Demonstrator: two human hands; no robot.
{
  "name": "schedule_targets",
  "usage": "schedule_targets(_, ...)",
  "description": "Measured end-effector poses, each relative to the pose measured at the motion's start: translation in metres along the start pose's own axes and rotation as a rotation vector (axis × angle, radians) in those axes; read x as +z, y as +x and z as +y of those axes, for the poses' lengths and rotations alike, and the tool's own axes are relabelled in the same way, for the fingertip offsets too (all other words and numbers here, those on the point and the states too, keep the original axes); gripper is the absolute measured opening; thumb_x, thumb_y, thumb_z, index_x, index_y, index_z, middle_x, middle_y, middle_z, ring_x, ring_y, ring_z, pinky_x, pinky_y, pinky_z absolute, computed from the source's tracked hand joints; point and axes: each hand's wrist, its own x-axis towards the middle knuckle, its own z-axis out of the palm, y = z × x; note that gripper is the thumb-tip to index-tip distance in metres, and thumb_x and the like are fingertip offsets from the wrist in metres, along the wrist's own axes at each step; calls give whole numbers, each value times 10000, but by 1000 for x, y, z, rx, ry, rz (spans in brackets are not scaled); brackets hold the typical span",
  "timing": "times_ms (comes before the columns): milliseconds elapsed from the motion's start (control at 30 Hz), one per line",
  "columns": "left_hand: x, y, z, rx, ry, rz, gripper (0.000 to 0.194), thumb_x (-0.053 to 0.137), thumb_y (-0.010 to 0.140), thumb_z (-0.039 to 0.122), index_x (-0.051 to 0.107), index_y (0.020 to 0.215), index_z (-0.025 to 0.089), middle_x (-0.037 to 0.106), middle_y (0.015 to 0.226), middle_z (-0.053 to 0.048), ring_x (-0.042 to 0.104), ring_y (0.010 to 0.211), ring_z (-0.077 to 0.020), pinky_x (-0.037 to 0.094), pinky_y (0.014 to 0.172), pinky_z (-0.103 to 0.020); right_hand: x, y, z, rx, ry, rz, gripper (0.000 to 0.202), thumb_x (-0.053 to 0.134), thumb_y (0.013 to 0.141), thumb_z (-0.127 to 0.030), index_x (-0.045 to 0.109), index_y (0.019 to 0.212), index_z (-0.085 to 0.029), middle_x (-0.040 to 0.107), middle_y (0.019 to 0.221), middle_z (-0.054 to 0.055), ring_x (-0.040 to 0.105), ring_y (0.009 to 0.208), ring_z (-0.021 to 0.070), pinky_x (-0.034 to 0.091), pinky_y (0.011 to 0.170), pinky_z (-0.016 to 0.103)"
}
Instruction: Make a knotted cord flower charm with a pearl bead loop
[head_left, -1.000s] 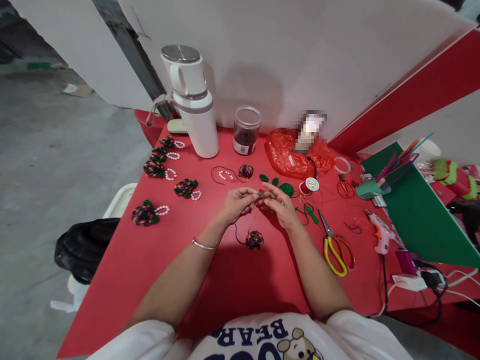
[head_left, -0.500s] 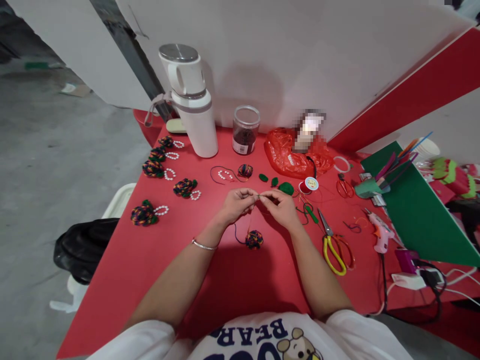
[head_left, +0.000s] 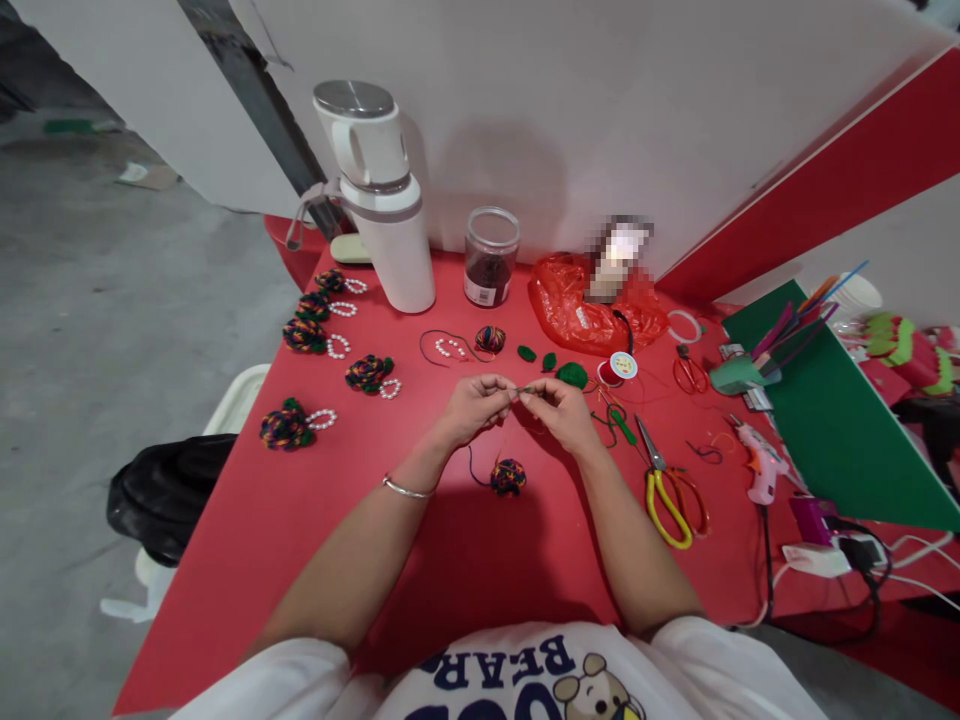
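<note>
Red table (head_left: 247,590), relative to the multicoloured yarn piece (head_left: 508,477): thin dark strand (head_left: 523,390) just beyond, pinched in narrow fingertip grips by left hand (head_left: 478,408) and right hand (head_left: 559,410), green yarn ball (head_left: 572,375) beyond-right, crowding the right hand, yellow-handled scissors (head_left: 657,466) right, pearl-looped yarn flower (head_left: 367,373) left, clear jar (head_left: 491,262) far beyond.

a single head-worn camera looks forward and steeply down over the red tabletop (head_left: 247,540) from close above, taking in the shirt (head_left: 484,670) at six o'clock, the left hand (head_left: 474,412) and right hand (head_left: 560,412) near the dial's centre, the white wall (head_left: 600,110) at twelve, the grey floor (head_left: 97,330) at ten and the green board (head_left: 847,440) at three.
</note>
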Motion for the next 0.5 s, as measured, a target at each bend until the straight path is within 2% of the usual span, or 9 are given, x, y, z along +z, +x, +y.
schedule_targets(333, 1, -1, 2, -5, -11, -10, 365, 827, 668, 435, 652, 787, 138, 580, 486, 30, 401, 339, -39, 251, 352, -165, 1, 0, 3, 70, 23, -28, 220, 709, 766, -406, 656, 768, -192, 570, 639, -37, 451, 549, 102, 369, 523, 238)
schedule_targets(500, 2, 1, 1, -3, -31, 5, 367, 831, 661, 430, 645, 785, 139, 589, 494, 27, 404, 341, -41, 248, 345, -166, 1, 0, 0, 98, 29, -64, 195, 700, 759, -378, 647, 747, -191, 555, 616, -41, 438, 528, 99, 343, 495, 238)
